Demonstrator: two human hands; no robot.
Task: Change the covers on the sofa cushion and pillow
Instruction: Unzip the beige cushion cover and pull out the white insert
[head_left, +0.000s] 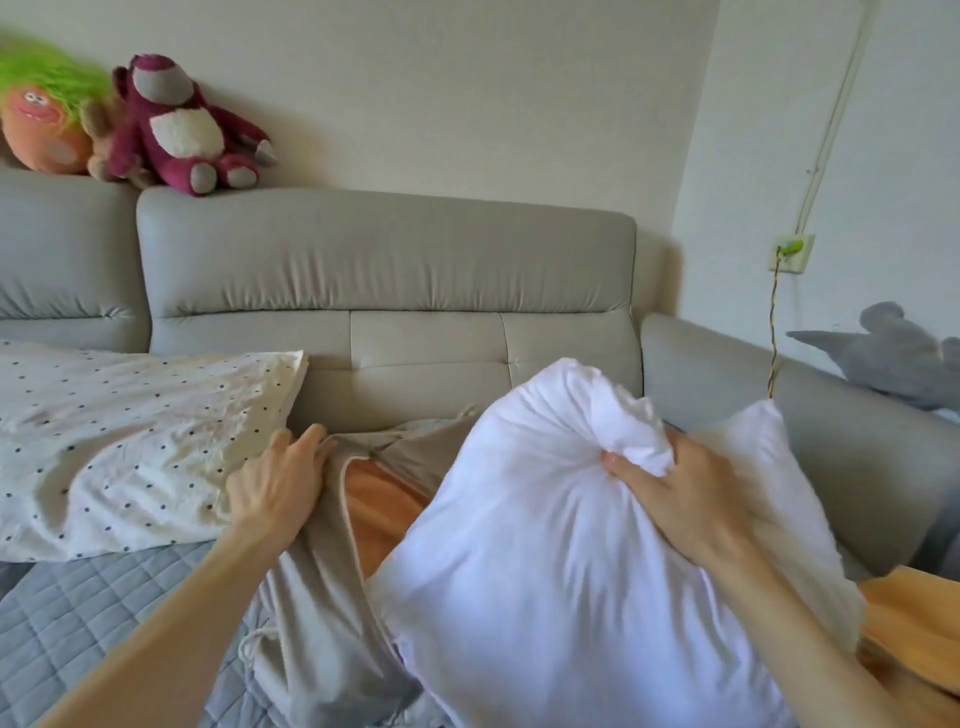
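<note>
The right hand is gripping a fistful of the white pillow insert. Its fingers are curling tight into a bunched knot of cloth near the top, so the soft shell is puckering into creases that fan out from the grip. The insert is puffy and rounded, sitting tilted up on the sofa seat right in front, and its lower left side is lying over the beige cover.

The left hand is holding the rim of that cover's opening, with its fingertips curling over the edge. The cover is limp, matte woven stuff, all wrinkled, with piping running along the opening. Orange fabric is showing inside the gap, though I can't tell if it's lining or a separate piece.

Just left of that hand, a cream polka-dot pillow is lying crumpled and flat against the backrest. Everything is resting on a grey quilted mat with diamond stitching. The sofa backrest behind is looking smooth and leathery, in padded panels.

More orange cloth is peeking out at lower right. A fuzzy magenta plush bear and an orange plush with green hair are sitting on top of the backrest. A grey plush is lying on the right arm, and a wall socket with a cable plugged in is up behind it.
</note>
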